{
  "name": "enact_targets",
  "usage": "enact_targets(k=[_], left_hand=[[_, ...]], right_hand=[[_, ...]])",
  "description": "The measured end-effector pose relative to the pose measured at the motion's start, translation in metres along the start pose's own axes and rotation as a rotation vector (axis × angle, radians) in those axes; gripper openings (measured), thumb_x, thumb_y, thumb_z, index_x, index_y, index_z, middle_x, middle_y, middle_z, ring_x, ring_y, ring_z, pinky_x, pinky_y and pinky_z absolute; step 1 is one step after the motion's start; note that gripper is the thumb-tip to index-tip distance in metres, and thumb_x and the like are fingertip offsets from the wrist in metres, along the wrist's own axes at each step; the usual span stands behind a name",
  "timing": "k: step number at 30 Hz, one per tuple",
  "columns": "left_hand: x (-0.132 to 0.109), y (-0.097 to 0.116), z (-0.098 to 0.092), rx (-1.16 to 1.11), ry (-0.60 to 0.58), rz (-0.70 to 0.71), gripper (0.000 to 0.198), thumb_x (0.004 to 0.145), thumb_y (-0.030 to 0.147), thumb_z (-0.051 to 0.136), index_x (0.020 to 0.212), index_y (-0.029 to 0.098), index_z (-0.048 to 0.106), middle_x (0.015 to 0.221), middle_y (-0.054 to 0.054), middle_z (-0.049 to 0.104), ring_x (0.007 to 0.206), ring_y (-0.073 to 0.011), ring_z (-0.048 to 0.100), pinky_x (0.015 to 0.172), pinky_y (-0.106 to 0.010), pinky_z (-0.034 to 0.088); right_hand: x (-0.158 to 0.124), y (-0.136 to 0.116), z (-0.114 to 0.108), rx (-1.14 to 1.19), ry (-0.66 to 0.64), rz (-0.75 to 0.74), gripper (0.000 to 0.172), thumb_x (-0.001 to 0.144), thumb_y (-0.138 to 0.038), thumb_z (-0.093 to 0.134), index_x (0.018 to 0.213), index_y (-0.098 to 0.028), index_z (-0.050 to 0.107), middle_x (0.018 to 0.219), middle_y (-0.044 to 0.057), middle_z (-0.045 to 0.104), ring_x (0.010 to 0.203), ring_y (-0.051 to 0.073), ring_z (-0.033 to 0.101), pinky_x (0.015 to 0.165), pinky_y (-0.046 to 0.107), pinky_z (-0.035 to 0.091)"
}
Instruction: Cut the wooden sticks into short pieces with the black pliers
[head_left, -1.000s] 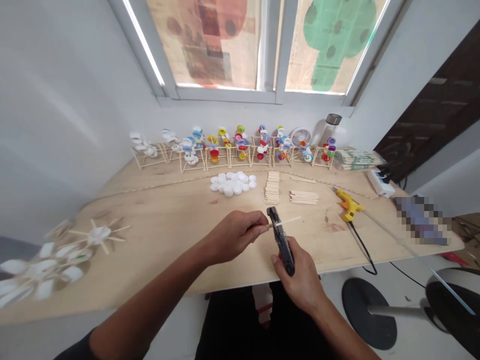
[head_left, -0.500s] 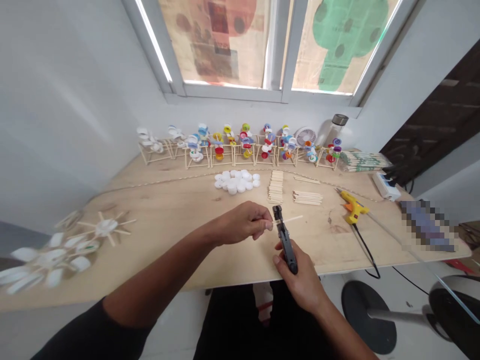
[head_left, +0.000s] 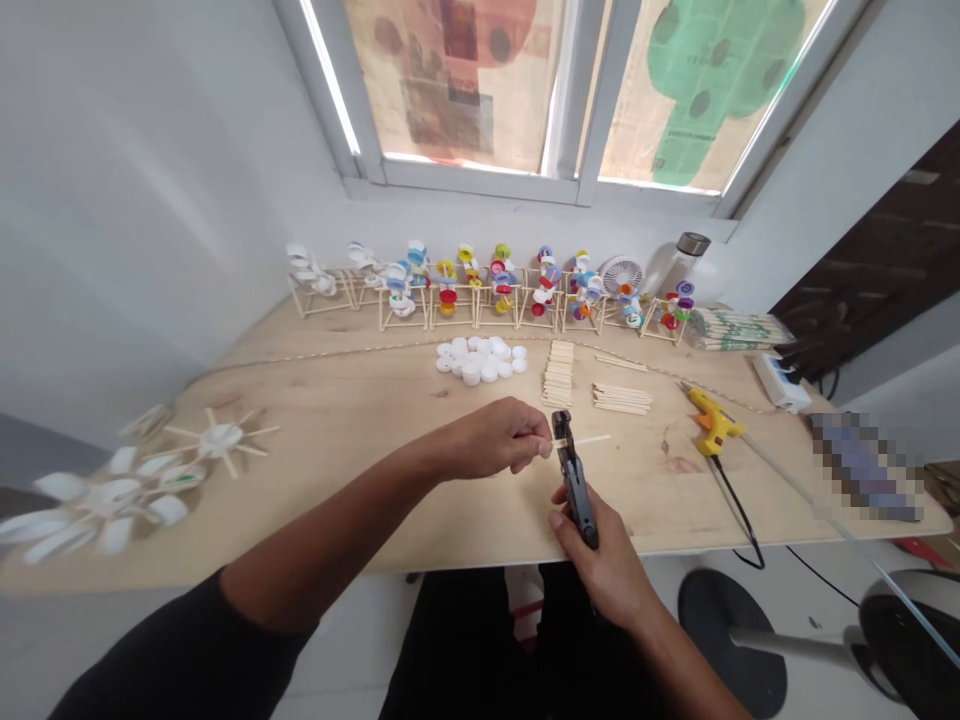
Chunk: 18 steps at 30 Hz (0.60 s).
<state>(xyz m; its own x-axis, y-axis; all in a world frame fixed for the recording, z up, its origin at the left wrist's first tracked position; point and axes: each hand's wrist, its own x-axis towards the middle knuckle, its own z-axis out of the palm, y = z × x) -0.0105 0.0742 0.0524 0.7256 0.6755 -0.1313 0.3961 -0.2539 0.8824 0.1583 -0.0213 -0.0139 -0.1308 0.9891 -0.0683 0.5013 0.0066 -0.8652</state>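
Between the fingertips of my left hand (head_left: 499,440) is a thin wooden stick (head_left: 594,439), pinched near one end. It runs rightward through the head of a dark hand cutter (head_left: 574,480), which looks like pliers. My right hand (head_left: 606,560) is wrapped round the cutter's handles, below the stick. Beyond my hands lie a row of short cut sticks (head_left: 558,374) and a smaller pile of longer sticks (head_left: 622,398). A cluster of white bottle caps (head_left: 481,361) sits left of them.
A yellow glue gun (head_left: 713,420) with a black cable lies to the right, near a power strip (head_left: 781,382). Several small wheels of colourful caps on stick frames (head_left: 501,290) line the wall. At left are stick spokes (head_left: 221,440) and white-capped wheels (head_left: 112,497).
The view has shifted slightly, so everything on the table appears a little further right. Both hands keep their hold, with the stick still in the cutter's head.
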Motion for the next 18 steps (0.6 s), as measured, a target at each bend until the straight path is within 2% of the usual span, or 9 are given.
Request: enact_targets(k=[13,18], left_hand=[[0.005,-0.004,-0.002,0.114,0.04,-0.01,0.015,0.075,0.02,0.041,0.066,0.014,0.052,0.048,0.005,0.049,0.045,-0.0068,0.043,0.045,-0.017,0.03],[0.008,-0.014,-0.003,0.099,0.049,-0.018,0.016,0.075,0.02,0.041,0.067,0.014,0.053,0.049,0.004,0.051,0.045,-0.0065,0.042,0.044,-0.017,0.03]], right_hand=[[0.007,0.003,0.004,0.02,-0.033,0.054,0.018,0.08,-0.031,0.044,0.09,-0.018,0.05,0.063,-0.003,0.052,0.056,0.013,0.049,0.053,0.023,0.036],[0.011,0.006,0.007,0.019,-0.018,0.046,0.014,0.079,-0.03,0.044,0.081,-0.017,0.051,0.064,-0.002,0.052,0.058,0.013,0.047,0.054,0.023,0.036]])
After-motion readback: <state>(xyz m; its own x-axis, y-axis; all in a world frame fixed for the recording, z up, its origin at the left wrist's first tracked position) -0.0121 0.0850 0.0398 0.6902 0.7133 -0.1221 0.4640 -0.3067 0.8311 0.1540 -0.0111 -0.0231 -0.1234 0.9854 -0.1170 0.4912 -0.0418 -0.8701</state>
